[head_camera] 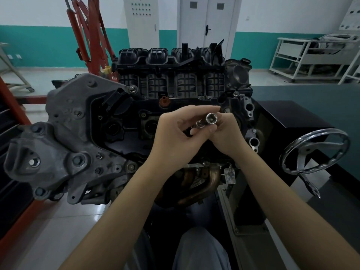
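Observation:
A car engine stands on a stand in front of me, with its black intake manifold at the back and a grey mounting bracket at the left. Above the black valve cover, both hands meet on a shiny metal socket tool, whose open socket end faces the camera. My left hand pinches the tool's shaft from the left with fingers and thumb. My right hand grips it from the right, its fingers curled under the tool. The tool's lower end is hidden between the hands.
A chrome handwheel with a crank handle sits at the right of the stand beside a dark box. A red engine hoist stands behind at the left. White racks line the right wall. A rusty exhaust manifold is below the hands.

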A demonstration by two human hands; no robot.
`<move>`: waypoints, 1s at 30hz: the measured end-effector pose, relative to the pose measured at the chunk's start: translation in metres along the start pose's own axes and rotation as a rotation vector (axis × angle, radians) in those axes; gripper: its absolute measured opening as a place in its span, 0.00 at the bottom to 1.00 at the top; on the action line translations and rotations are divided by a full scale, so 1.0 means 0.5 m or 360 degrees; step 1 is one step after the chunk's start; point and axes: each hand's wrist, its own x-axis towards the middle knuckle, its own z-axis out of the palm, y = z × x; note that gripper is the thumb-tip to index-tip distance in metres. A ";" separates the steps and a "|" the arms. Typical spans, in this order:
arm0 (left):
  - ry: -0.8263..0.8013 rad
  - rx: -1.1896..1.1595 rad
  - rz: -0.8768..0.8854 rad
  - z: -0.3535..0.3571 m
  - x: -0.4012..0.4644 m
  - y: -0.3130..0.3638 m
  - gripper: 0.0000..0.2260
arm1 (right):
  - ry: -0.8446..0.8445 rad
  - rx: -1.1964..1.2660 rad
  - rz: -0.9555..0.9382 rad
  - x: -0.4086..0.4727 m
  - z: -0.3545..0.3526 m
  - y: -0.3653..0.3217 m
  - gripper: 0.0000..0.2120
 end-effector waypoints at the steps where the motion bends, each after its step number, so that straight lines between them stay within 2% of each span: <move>1: 0.0007 0.0058 -0.0001 0.001 0.000 0.001 0.16 | 0.0017 0.0002 0.0012 0.000 -0.002 0.005 0.16; 3: 0.0119 0.0175 -0.0015 0.005 0.001 0.002 0.14 | 0.0018 -0.0017 0.0004 0.000 0.001 0.004 0.12; 6: 0.0217 0.0127 -0.0046 0.008 0.002 0.004 0.12 | -0.0020 -0.0019 -0.0064 -0.001 0.005 -0.010 0.09; 9: 0.0101 -0.0042 -0.0078 0.003 0.001 0.004 0.15 | -0.0038 -0.0021 -0.0027 -0.001 0.004 -0.008 0.15; 11: 0.0050 0.0008 -0.0062 0.002 0.001 0.005 0.16 | 0.0016 -0.0030 -0.0010 -0.001 0.000 0.006 0.16; 15: 0.0218 0.0217 -0.0043 0.007 0.002 0.005 0.13 | 0.0049 -0.0013 -0.0028 -0.001 0.002 0.005 0.11; 17: 0.0204 0.0217 -0.0030 0.008 0.002 0.005 0.13 | 0.0015 -0.0006 -0.0058 -0.001 0.004 -0.003 0.08; 20: 0.0080 0.0078 -0.0063 0.005 0.000 0.006 0.16 | -0.0076 0.0036 0.0017 0.000 0.003 -0.010 0.11; 23: 0.0001 0.0082 -0.0054 0.002 0.001 0.005 0.17 | -0.0020 0.0009 0.0017 0.002 0.000 0.001 0.15; 27: 0.0140 0.0126 -0.0071 0.009 0.002 0.004 0.13 | 0.0005 -0.0026 -0.0035 0.002 0.000 0.001 0.11; 30: 0.0128 0.0007 -0.0090 0.006 0.002 0.002 0.15 | -0.0038 -0.0024 -0.0047 -0.001 0.003 -0.010 0.11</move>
